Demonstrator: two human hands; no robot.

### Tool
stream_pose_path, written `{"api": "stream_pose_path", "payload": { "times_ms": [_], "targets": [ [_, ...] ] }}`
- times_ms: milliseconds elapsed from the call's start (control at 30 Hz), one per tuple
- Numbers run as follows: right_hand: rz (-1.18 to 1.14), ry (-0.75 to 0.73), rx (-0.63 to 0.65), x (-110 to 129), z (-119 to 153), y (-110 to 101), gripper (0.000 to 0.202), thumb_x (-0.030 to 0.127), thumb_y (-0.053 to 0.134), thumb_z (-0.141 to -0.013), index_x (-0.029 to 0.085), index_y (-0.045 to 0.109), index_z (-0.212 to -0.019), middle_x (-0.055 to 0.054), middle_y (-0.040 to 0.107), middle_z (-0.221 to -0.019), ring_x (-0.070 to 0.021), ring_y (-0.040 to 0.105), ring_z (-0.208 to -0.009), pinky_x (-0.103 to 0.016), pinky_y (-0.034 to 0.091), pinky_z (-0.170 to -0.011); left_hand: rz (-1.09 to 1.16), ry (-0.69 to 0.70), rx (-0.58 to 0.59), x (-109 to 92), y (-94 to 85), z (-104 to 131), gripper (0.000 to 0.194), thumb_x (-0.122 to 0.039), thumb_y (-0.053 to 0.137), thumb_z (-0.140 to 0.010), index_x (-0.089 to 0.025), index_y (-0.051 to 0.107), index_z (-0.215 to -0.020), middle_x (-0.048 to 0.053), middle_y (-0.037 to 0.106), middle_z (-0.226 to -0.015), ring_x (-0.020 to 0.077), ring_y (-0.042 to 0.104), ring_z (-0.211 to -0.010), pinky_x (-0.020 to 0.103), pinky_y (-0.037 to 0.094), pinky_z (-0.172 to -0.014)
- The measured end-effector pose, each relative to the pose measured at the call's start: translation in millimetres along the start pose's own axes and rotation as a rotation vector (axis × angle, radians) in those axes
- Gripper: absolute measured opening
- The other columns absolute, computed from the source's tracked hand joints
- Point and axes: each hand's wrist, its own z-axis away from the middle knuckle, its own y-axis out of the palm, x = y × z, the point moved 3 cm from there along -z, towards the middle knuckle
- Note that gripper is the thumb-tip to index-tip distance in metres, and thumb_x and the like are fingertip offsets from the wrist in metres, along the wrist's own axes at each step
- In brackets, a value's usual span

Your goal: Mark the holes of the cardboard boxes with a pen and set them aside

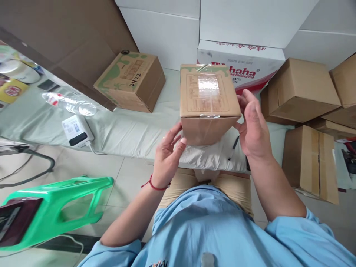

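Observation:
A taped cardboard box (209, 92) with green print along its top edge is in front of me, its shiny clear tape running down the middle of the upper face. My left hand (170, 152) is at the lower left side, fingertips against the cardboard and thumb near the front corner. On the opposite side my right hand (253, 124) has its fingers at the right edge, partly hidden behind it. The box is held between both hands, over the cloth-covered table (133, 131). A black pen (234, 147) lies near the right hand.
A similar box (133, 79) marked 1422 stands at left. Several plain boxes (304, 89) are stacked at right; a Wahaha carton (239, 61) is behind. At left lie a plastic bottle (71, 104) and a white power bank (78, 130). A green stool (59, 207) stands on the floor.

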Motion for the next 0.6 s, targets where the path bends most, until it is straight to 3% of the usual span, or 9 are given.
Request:
{"api": "stream_pose_path", "payload": {
  "times_ms": [167, 267, 400, 500, 600],
  "targets": [
    [0.134, 0.011, 0.135, 22, 1, 4, 0.070, 0.067, 0.051, -0.110, 0.036, 0.041, -0.172, -0.006, 0.062, -0.165, -0.0351, 0.060, -0.154, -0.054, 0.058, -0.121, -0.114, 0.037, 0.074, -5, 9.4, 23, 0.060, -0.042, 0.077, -0.104, -0.030, 0.063, -0.161, 0.010, 0.061, -0.169, 0.0341, 0.055, -0.160, 0.053, 0.044, -0.134],
    [0.083, 0.073, 0.090, 27, 25, -13, 0.068, 0.063, 0.055, -0.107, 0.035, 0.046, -0.169, -0.007, 0.061, -0.167, -0.0390, 0.058, -0.155, -0.058, 0.058, -0.121, -0.184, 0.177, 0.145, -18, 14.5, 38, 0.062, -0.033, 0.074, -0.104, -0.030, 0.060, -0.164, 0.010, 0.059, -0.170, 0.0346, 0.051, -0.163, 0.055, 0.042, -0.136],
    [-0.112, 0.158, -0.011, 15, 68, -47, 0.077, 0.065, 0.072, -0.094, 0.035, 0.056, -0.162, -0.011, 0.068, -0.158, -0.0436, 0.064, -0.150, -0.064, 0.060, -0.117, -0.335, 0.421, 0.270, -30, 24.6, 55, 0.074, -0.025, 0.070, -0.101, -0.033, 0.049, -0.171, 0.011, 0.058, -0.170, 0.0337, 0.057, -0.158, 0.057, 0.038, -0.137],
    [-0.193, 0.195, -0.036, -4, 102, -64, 0.087, 0.067, 0.083, -0.086, 0.036, 0.056, -0.163, -0.014, 0.071, -0.154, -0.0442, 0.069, -0.143, -0.069, 0.059, -0.117, -0.369, 0.520, 0.332, -26, 32.9, 63, 0.079, -0.034, 0.067, -0.103, -0.031, 0.039, -0.177, 0.014, 0.055, -0.173, 0.0335, 0.057, -0.159, 0.056, 0.034, -0.139],
    [-0.270, 0.307, 0.004, -32, 141, -66, 0.088, 0.053, 0.093, -0.082, 0.041, 0.056, -0.161, -0.011, 0.071, -0.156, -0.0388, 0.074, -0.138, -0.066, 0.062, -0.114, -0.293, 0.517, 0.320, -17, 35.7, 68, 0.089, -0.059, 0.066, -0.105, -0.027, 0.030, -0.180, 0.021, 0.044, -0.179, 0.0382, 0.044, -0.167, 0.060, 0.032, -0.139]
  ]
}}
